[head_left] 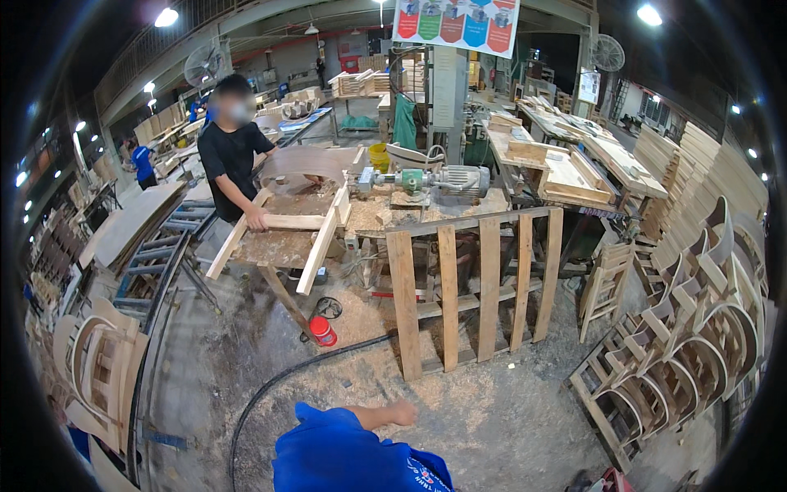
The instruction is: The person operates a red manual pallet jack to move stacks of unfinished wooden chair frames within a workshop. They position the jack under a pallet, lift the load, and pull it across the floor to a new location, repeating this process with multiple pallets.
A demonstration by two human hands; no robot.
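Head view: one hand [402, 412] showed at the end of a blue-sleeved arm, loosely curled and empty, over the sawdust floor [492, 410]; which hand it was I couldn't tell, and the other was out of frame. Nearest thing was the upright slatted wooden frame [475, 287], just ahead and slightly right of the hand, slats vertical, with a black hose [279, 381] lying left of it. Farther ahead-left, a red can [322, 331] and a co-worker [232, 156] at the table [279, 246].

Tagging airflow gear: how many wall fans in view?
2. One wall fan hangs upper left above the co-worker; the other fan is mounted upper right on a pillar. More may be hidden beyond the frame's dark rim.
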